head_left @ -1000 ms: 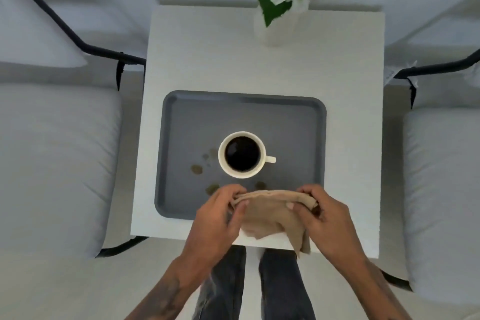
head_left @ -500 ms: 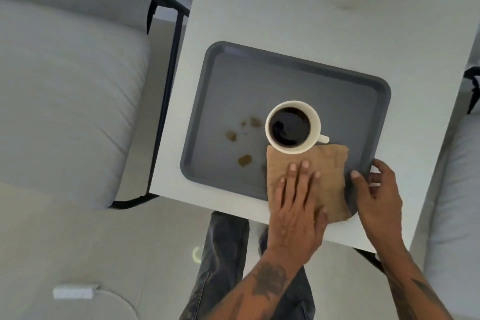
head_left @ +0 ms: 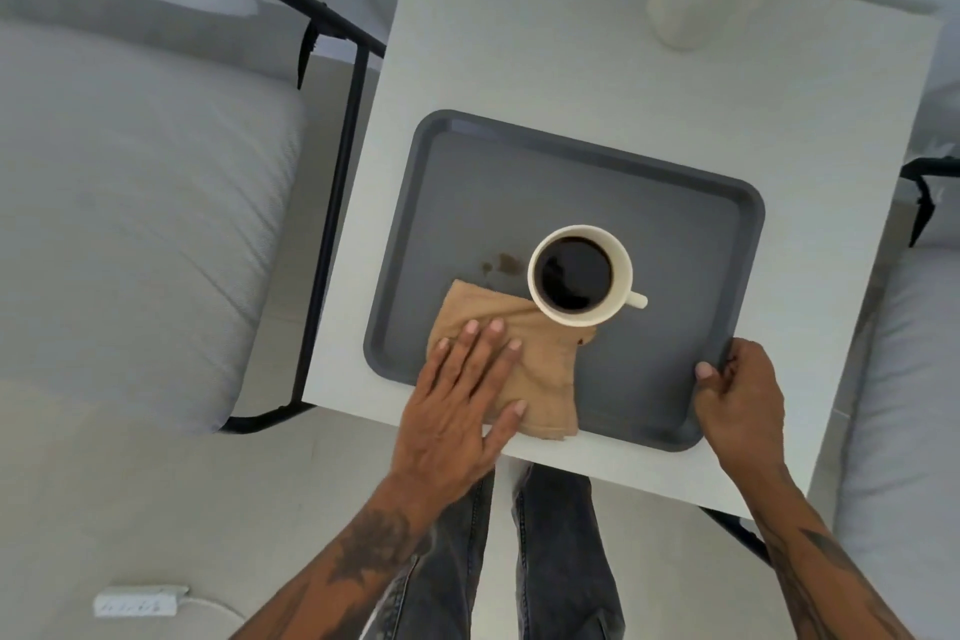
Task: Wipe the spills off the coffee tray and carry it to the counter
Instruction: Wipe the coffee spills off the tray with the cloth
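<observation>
Grey tray (head_left: 675,224) sits on white table (head_left: 519,42); left hand (head_left: 457,405) lies spread flat, pressing tan cloth (head_left: 540,369) just left of the full cup (head_left: 579,274), right hand (head_left: 743,400) pinches the tray's rim right of the cup. Tray judged stiff, smooth, slippery; coffee slosh-prone, so lift level by opposite rims. Spots (head_left: 506,264) remain beside cup; no readable writing.

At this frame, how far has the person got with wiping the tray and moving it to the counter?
Wiping is under way. The left hand presses flat on the tan cloth on the grey tray, while the right hand grips the tray's near right corner. Brown spots beside the full cup remain unwiped. The tray sits on the white table, so carrying has not begun.
</observation>
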A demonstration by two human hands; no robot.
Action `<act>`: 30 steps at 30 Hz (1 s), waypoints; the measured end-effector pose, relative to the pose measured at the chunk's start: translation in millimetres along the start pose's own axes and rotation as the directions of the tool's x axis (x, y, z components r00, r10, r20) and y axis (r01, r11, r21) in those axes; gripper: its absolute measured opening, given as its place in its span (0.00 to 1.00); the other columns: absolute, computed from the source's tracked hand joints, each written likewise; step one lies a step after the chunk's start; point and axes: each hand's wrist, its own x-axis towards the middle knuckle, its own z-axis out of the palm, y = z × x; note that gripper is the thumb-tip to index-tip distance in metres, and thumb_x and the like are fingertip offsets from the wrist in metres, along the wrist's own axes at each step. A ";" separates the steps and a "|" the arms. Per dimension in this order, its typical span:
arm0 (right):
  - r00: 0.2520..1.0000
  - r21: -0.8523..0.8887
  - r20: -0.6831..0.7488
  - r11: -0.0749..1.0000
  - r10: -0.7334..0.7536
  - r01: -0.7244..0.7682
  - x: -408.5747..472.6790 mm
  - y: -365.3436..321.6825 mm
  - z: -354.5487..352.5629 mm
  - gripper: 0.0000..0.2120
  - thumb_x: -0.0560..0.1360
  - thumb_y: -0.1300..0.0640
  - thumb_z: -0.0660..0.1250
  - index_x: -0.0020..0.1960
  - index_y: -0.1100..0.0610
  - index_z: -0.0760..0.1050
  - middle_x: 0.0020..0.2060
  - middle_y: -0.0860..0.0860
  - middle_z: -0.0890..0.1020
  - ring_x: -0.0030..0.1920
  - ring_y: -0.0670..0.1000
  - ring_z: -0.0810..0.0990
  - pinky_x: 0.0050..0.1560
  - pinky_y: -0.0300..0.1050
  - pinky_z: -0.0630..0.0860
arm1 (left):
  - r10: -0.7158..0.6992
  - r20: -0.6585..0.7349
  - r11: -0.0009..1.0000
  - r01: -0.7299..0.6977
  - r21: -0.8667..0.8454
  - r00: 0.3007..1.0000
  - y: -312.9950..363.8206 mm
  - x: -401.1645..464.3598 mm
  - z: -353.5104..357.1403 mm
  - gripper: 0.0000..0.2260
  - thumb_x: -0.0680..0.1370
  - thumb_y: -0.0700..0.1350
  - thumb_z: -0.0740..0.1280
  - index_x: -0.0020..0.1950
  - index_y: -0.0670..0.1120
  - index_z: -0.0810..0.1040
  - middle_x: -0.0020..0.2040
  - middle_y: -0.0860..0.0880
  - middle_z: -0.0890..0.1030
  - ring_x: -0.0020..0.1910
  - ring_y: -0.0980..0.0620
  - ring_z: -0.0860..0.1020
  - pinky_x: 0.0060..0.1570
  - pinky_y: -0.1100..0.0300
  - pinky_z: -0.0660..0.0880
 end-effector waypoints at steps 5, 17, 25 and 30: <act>1.000 -0.043 0.020 0.999 0.009 -0.009 4.1 -2.4 -0.3 0.10 0.78 0.65 0.65 0.57 0.65 0.70 0.46 0.57 0.75 0.44 0.57 0.74 0.48 0.49 0.71 | -0.118 -0.029 0.993 0.119 0.027 0.993 -31.0 5.1 -15.3 0.31 0.81 0.59 0.54 0.80 0.45 0.58 0.81 0.42 0.57 0.81 0.44 0.53 0.77 0.41 0.54; 0.998 -0.080 0.061 0.997 -0.005 0.010 8.3 -0.9 -2.2 0.10 0.78 0.64 0.65 0.58 0.65 0.69 0.47 0.57 0.75 0.44 0.58 0.74 0.46 0.48 0.70 | 0.101 -0.006 0.969 -0.097 0.229 0.995 -45.6 68.3 -9.0 0.35 0.80 0.66 0.49 0.82 0.48 0.51 0.82 0.39 0.52 0.80 0.38 0.48 0.75 0.34 0.50; 0.998 -0.101 0.068 0.995 0.002 0.005 11.3 -0.7 -4.2 0.09 0.78 0.63 0.64 0.56 0.64 0.68 0.46 0.59 0.76 0.43 0.59 0.75 0.44 0.49 0.69 | 0.149 0.034 0.958 -0.152 0.242 0.988 -41.2 109.6 -29.1 0.33 0.80 0.64 0.48 0.82 0.49 0.52 0.82 0.41 0.52 0.80 0.38 0.49 0.75 0.35 0.51; 0.997 -0.105 0.076 0.994 0.025 -0.017 13.5 -3.1 -5.9 0.10 0.79 0.63 0.64 0.57 0.65 0.68 0.47 0.60 0.76 0.44 0.59 0.75 0.45 0.50 0.71 | 0.145 0.032 0.960 -0.149 0.235 0.989 -35.8 129.0 -39.3 0.32 0.80 0.62 0.48 0.82 0.51 0.52 0.82 0.41 0.51 0.80 0.38 0.49 0.75 0.35 0.50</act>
